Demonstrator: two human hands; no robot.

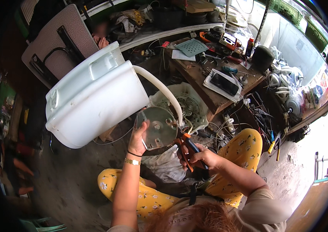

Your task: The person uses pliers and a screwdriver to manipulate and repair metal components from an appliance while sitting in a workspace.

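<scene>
Thumb and fingers of the left hand [137, 142] grasp the left edge of a rounded translucent plastic cover [158, 127], the thumb on its near face and the other fingers mostly hidden behind. The cover is just right of the lower right corner of the white plastic tub [98, 102]. The right hand [200, 156], farther right of the tub, is wrapped around the handles of orange-and-black pliers [190, 149], whose head points toward the cover's right edge. A cluster of wires [188, 125] is near that head; whether the pliers' tips grip anything cannot be told.

The cover looks light and fairly stiff, probably smooth enough to slip and prone to crack at its rim. A broad hold on the rim, thumb on one face and fingers on the other, should suit it better than a pinch at a corner. The pliers look rigid and denser, best held low on the sleeved handles.

A pale flexible hose [163, 89] arches rightward from the tub's end. Also right of the tub are a round-cornered plastic base [197, 101] and, beyond it, a wooden workbench [215, 101] bearing a black smartphone [224, 84]. A crumpled whitish cloth [166, 168] lies below and right of the tub.
</scene>
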